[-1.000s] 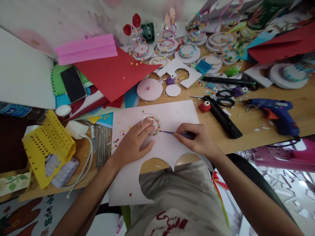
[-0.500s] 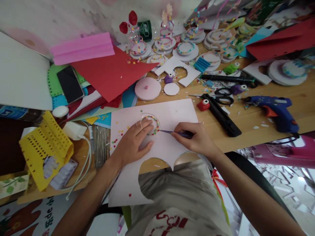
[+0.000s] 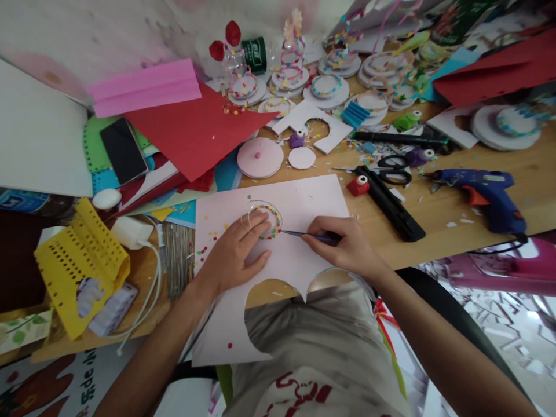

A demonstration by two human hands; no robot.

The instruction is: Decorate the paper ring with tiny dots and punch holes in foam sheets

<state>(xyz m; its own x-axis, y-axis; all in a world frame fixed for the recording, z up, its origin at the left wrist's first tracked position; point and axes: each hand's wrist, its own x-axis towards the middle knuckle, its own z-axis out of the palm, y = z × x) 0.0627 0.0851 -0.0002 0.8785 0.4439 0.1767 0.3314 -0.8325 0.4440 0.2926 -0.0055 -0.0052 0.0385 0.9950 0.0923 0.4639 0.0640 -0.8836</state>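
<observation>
Disc (image 3: 266,220) rimmed with a ring of coloured confetti bits lies on a pale pink sheet (image 3: 313,200) that is spread on the wooden worktop (image 3: 434,237), right in front of the person. The left hand (image 3: 234,255) lies palm down and open on the sheet, with its fingertips (image 3: 256,219) pressing on the left part of the disc and covering some of it. The right hand (image 3: 343,246) rests on the sheet to the right of the disc, a little apart from it, and is closed in a pinch around a thin blue tool (image 3: 306,234). The tool runs leftwards and nearly level, and its fine tip meets the right edge of the confetti ring. Whether it is a pen or a pair of tweezers cannot be told. Loose confetti specks dot the sheet to the left of the left hand, and the near edge of the sheet has two round cut-outs.

Just beyond the sheet's far right corner sits a small red punch (image 3: 360,185), beside a long black bar (image 3: 391,202) and scissors (image 3: 393,171). A blue glue gun (image 3: 482,194) lies further right, well apart from the hands. A pink round disc (image 3: 259,157) rests beyond the sheet, near a large red paper sheet (image 3: 195,130). A phone (image 3: 124,150) lies on coloured papers at the left.
</observation>
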